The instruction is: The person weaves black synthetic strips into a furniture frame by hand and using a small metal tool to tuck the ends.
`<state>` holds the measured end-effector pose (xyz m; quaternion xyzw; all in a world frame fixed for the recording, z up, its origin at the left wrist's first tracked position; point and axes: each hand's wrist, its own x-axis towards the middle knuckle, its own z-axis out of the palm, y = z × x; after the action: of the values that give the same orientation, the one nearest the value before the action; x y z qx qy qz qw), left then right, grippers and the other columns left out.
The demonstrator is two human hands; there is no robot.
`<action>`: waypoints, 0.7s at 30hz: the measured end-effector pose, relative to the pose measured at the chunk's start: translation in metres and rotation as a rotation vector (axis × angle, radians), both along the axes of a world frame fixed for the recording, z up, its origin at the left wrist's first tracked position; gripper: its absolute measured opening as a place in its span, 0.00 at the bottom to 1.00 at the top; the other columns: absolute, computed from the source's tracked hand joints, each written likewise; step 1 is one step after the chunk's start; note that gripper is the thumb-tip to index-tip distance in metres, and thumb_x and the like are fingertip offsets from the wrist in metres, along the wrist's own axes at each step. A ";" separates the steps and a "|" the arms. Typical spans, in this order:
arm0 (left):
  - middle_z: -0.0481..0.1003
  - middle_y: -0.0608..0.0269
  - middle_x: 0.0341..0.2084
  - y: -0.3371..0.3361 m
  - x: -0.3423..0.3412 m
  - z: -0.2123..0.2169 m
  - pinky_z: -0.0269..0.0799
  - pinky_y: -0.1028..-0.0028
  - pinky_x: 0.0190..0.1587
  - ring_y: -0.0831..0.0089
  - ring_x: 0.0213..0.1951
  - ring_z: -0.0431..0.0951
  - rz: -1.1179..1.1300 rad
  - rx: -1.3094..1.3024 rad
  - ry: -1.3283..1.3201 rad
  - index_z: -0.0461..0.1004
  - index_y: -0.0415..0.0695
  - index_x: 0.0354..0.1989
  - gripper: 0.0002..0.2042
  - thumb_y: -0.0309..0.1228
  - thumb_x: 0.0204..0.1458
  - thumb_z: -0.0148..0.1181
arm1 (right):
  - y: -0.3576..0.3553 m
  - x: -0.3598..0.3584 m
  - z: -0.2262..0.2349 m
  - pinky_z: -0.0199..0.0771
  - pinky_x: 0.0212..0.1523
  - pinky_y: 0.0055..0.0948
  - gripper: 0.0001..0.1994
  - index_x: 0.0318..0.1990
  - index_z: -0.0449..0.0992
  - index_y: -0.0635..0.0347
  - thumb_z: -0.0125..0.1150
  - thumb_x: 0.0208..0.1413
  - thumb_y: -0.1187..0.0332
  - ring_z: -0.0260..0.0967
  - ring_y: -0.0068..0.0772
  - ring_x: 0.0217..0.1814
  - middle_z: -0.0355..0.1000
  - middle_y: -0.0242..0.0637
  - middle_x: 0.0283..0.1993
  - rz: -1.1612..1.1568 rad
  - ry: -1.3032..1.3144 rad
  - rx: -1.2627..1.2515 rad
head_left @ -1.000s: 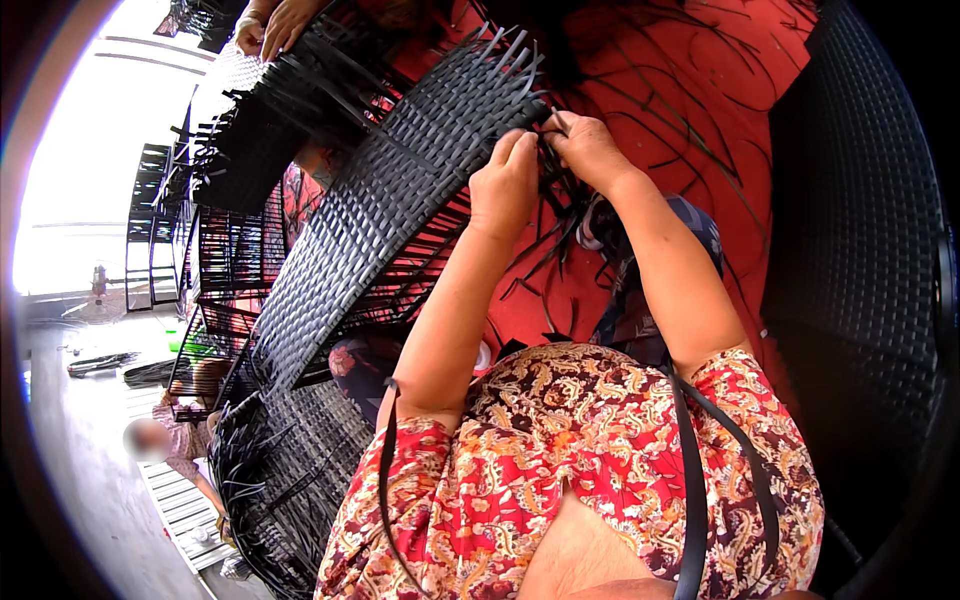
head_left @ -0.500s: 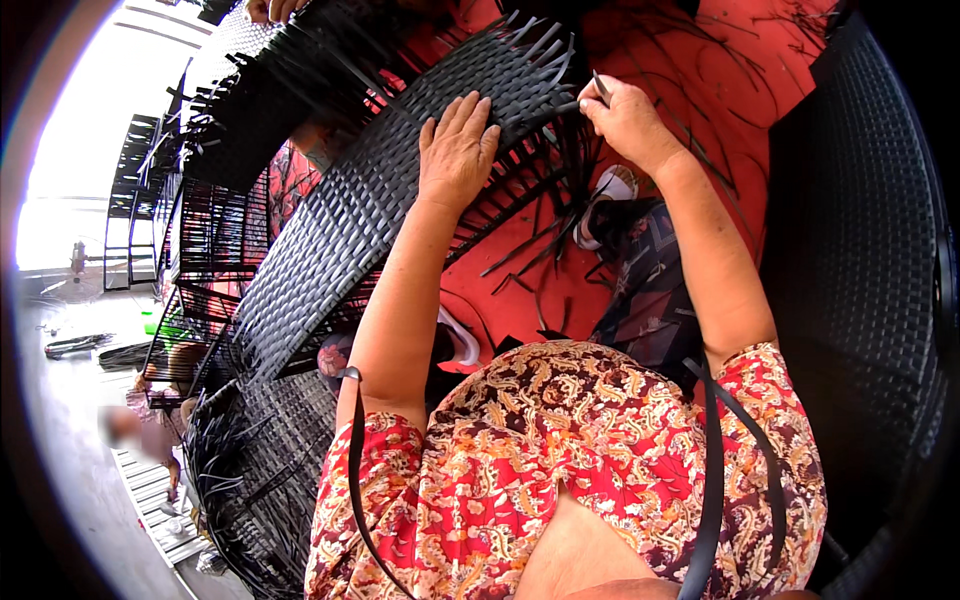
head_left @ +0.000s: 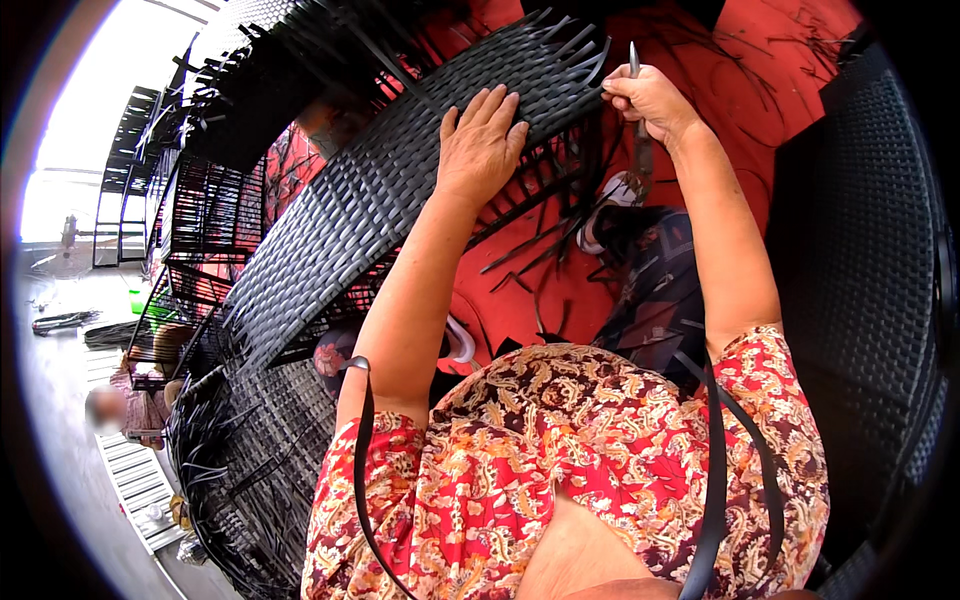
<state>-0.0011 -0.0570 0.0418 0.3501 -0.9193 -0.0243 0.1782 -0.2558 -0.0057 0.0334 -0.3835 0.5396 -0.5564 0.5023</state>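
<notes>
A long panel of dark grey woven plastic wicker (head_left: 330, 235) slants across the view, with loose strand ends (head_left: 575, 40) fanning from its far right end. My left hand (head_left: 483, 140) lies on the weave, fingers stretched out and palm down. Beside the panel's right end, my right hand (head_left: 650, 103) is closed around a slim pointed metal tool (head_left: 634, 62). Its tip sticks up above the fist and a flat greyish length shows below; its exact kind is unclear. My right fingertips are near the loose strand at the panel's edge; whether they pinch it I cannot tell.
Cut strands (head_left: 530, 265) litter the red floor covering (head_left: 500, 300). A large dark woven piece (head_left: 860, 250) stands at the right. Black frames (head_left: 215, 215) and a round woven piece with loose strands (head_left: 270, 440) are at left. Another person (head_left: 140, 405) is at far left.
My right hand has moved slightly right and up, and the tool in it now points upward. My left hand has shifted a little right, still flat on the weave.
</notes>
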 end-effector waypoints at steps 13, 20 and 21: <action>0.60 0.61 0.60 0.020 -0.026 -0.028 0.45 0.54 0.62 0.66 0.63 0.54 -0.068 0.012 0.198 0.65 0.47 0.56 0.25 0.48 0.54 0.44 | 0.036 -0.062 -0.028 0.49 0.16 0.12 0.08 0.39 0.72 0.62 0.56 0.54 0.68 0.57 0.12 0.22 0.68 0.26 0.29 -0.150 -0.032 0.064; 0.65 0.60 0.54 0.032 -0.008 -0.007 0.55 0.56 0.55 0.66 0.57 0.62 -0.037 0.030 0.148 0.71 0.46 0.47 0.20 0.44 0.51 0.47 | 0.045 -0.039 -0.050 0.54 0.21 0.13 0.14 0.45 0.74 0.56 0.61 0.52 0.63 0.60 0.14 0.25 0.70 0.25 0.37 -0.194 -0.131 0.075; 0.65 0.60 0.55 0.030 -0.011 -0.011 0.55 0.56 0.56 0.65 0.58 0.62 -0.109 -0.060 0.089 0.71 0.47 0.48 0.19 0.43 0.52 0.46 | 0.051 -0.026 -0.045 0.52 0.20 0.13 0.11 0.41 0.74 0.55 0.61 0.52 0.63 0.59 0.13 0.24 0.69 0.24 0.34 -0.226 -0.120 0.072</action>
<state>-0.0124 -0.0272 0.0313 0.2925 -0.9285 -0.0220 0.2277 -0.2819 0.0455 -0.0111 -0.2680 0.5678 -0.6118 0.4811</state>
